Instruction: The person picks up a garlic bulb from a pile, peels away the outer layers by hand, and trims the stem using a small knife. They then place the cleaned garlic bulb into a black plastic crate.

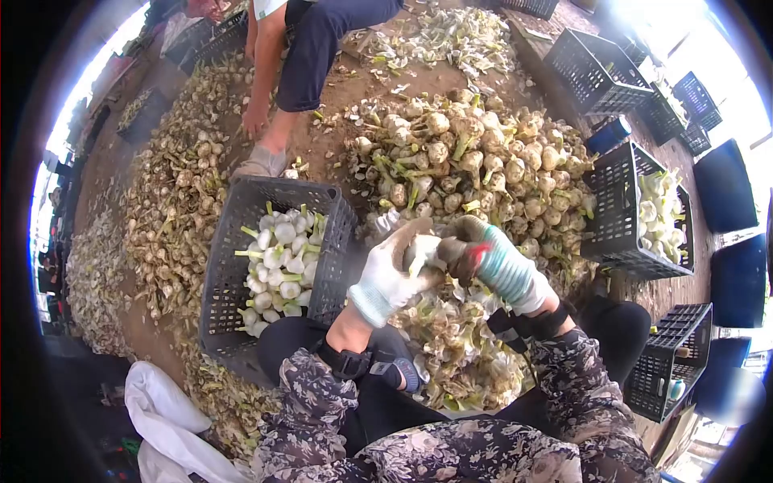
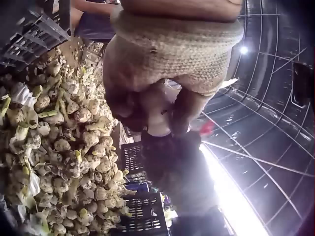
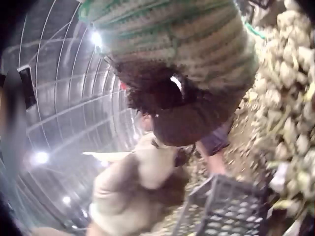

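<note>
A pale garlic bulb [image 1: 422, 253] is between the two gloved hands, over a heap of loose skins. My left hand [image 1: 394, 270], in a white glove with a light blue cuff, grips it; the left wrist view shows the bulb [image 2: 158, 115] between finger and thumb. On its other side, my right hand [image 1: 495, 262], in a teal-banded glove with dark-stained fingertips, has its fingers curled against the bulb [image 3: 155, 164]. Something small and red [image 1: 481, 256] shows by the right fingers. A thin pale strip [image 3: 110, 156] sticks out beside the bulb in the right wrist view.
Unpeeled garlic [image 1: 491, 161] is heaped ahead. A black crate [image 1: 213, 290] of clean white bulbs stands at left, another crate [image 1: 620, 209] with bulbs at right. Shed skins [image 1: 459, 354] lie between my legs. Another person's leg [image 1: 310, 56] is beyond the left crate.
</note>
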`<state>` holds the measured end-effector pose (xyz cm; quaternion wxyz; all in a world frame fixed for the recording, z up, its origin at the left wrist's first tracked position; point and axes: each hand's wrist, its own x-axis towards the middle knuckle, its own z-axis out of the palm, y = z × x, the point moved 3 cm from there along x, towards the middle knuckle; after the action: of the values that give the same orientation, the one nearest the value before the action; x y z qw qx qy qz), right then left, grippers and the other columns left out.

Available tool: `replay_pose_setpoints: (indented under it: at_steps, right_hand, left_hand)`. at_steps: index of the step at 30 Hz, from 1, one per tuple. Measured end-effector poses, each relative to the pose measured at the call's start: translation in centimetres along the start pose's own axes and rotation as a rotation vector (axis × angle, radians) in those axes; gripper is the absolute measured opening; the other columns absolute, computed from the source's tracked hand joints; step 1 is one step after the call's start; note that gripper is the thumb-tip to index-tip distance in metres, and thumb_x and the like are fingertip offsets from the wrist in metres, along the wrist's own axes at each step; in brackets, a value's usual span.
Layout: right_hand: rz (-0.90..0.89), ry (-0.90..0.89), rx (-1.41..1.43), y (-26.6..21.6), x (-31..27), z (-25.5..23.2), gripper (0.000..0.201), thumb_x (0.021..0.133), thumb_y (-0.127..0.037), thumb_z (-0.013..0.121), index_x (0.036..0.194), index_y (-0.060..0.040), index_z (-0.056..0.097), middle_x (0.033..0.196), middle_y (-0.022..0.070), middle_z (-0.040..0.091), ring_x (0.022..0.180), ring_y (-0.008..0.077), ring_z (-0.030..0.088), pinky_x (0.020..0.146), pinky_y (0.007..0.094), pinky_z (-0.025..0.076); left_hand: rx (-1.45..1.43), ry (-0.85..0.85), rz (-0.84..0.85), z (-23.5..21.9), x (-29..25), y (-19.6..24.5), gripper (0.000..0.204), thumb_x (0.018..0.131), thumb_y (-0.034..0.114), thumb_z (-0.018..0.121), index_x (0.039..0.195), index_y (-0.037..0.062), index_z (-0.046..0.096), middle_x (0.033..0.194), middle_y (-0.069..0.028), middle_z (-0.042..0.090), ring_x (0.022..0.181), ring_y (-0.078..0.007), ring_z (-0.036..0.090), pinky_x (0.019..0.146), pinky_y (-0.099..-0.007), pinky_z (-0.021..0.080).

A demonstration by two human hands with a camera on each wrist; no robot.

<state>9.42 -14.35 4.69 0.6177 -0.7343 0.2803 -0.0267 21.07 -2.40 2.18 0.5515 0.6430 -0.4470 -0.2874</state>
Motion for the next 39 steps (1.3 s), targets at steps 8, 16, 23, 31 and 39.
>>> replay_pose_setpoints:
  at_steps: [8,16,23,31,39]
  right_hand:
    - [-0.074,0.071,-0.117,1.1,-0.2,0.1,0.027,0.086,-0.014,0.054,0.107,0.003,0.052,0.077,0.002,0.057,0.064,0.0088,0.053,0.058,0.0223,0.045]
    - [0.036,0.119,0.258,0.7,-1.1,0.2,0.022,0.085,-0.013,0.059,0.098,0.0037,0.056,0.076,0.0052,0.06,0.066,0.0083,0.056,0.058,0.022,0.046]
    - [0.035,0.29,0.328,7.7,1.4,-1.4,0.025,0.084,-0.015,0.059,0.102,0.001,0.057,0.083,0.0086,0.063,0.07,0.0171,0.059,0.062,0.0271,0.047]
    - [0.011,0.195,0.79,2.0,-0.9,3.6,0.022,0.078,-0.001,0.062,0.099,-0.0006,0.053,0.083,0.0006,0.058,0.073,0.0089,0.055,0.064,0.0205,0.044]
    - [-0.07,-0.324,1.669,3.5,-0.4,5.0,0.023,0.082,-0.021,0.061,0.098,-0.0083,0.051,0.08,0.0017,0.052,0.067,0.0119,0.052,0.053,0.0224,0.044]
  left_hand:
    - [0.241,0.007,0.037,0.1,-0.3,0.2,0.064,0.061,0.012,0.076,0.119,0.0012,0.051,0.107,-0.0114,0.058,0.097,-0.0188,0.056,0.082,-0.0303,0.046]
    - [0.09,0.05,-0.056,0.1,-0.3,-0.2,0.064,0.062,0.004,0.073,0.121,-0.0021,0.049,0.107,-0.0128,0.06,0.098,-0.0162,0.057,0.085,-0.0283,0.045]
    - [-0.457,-0.148,-0.242,0.6,-0.3,-0.2,0.061,0.068,0.003,0.067,0.124,-0.0041,0.045,0.109,-0.01,0.057,0.095,-0.0155,0.055,0.084,-0.0283,0.045]
    - [-0.827,0.169,-0.419,1.4,-0.4,-2.1,0.039,0.087,0.019,0.049,0.124,0.0049,0.045,0.096,-0.0051,0.058,0.087,-0.0152,0.056,0.08,-0.0279,0.043]
    - [-1.386,0.267,-0.413,-0.1,-0.3,-1.6,0.032,0.092,0.024,0.043,0.113,0.0024,0.053,0.083,-0.011,0.061,0.069,-0.022,0.059,0.055,-0.0304,0.049]
